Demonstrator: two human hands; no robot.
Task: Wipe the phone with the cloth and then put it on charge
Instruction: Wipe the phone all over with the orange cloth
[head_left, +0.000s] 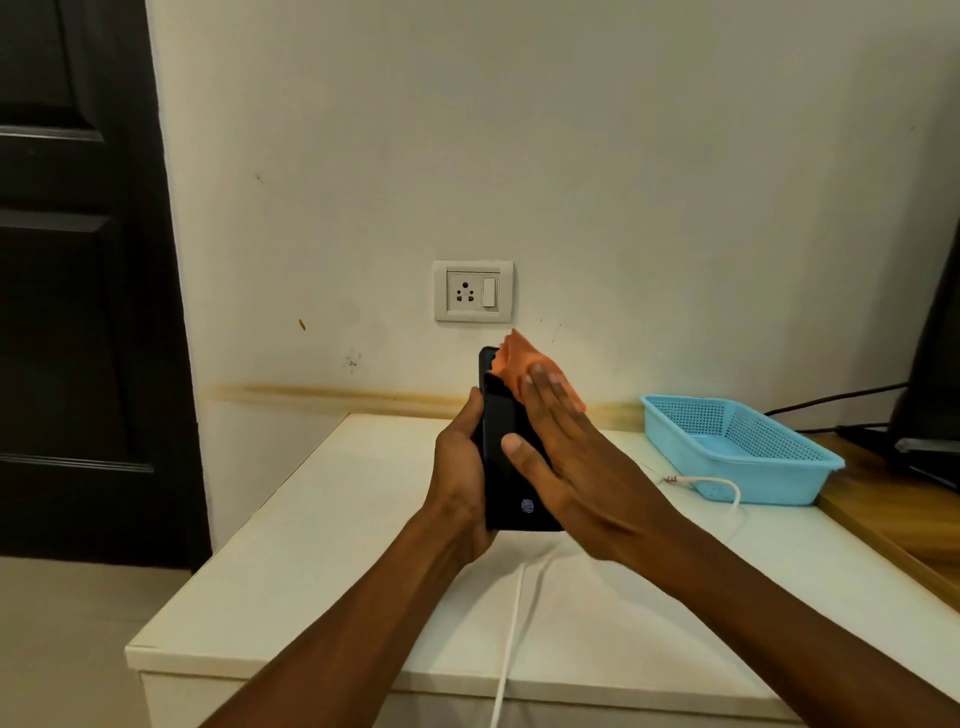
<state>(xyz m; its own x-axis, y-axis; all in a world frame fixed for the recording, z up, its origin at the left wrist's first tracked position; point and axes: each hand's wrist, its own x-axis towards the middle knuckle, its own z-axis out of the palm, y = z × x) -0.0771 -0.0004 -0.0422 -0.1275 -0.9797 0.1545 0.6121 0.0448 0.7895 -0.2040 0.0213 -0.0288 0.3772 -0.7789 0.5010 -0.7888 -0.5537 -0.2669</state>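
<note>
- White cable (511, 623) comes first, nearest me: it climbs over the front edge of the white table (311, 545) and passes under my forearms.
- I've got bare table top to the left of the hands, running out to the left edge, with floor beyond it.
- Left hand (460, 478) grips the phone (511, 467) from its left side, fingers curled round the edge. It holds the phone upright above the table, screen towards me.
- Low on the dark screen a fingerprint icon (528, 505) glows.
- Right hand (566, 457) lies flat across the screen, fingers straight and together, pressing the orange cloth (524, 358) onto the phone's top end. The thumb rests on the glass, and the cloth bunches out past the fingertips.
- Off to the right, the cable's plug end (675, 479) lies just beside a blue basket (737, 447), which sits near the table's right edge next to a wooden desk (883, 509).
- Farthest back, a wall socket (472, 291) sits straight above the phone, and a dark door (78, 260) stands at far left.
</note>
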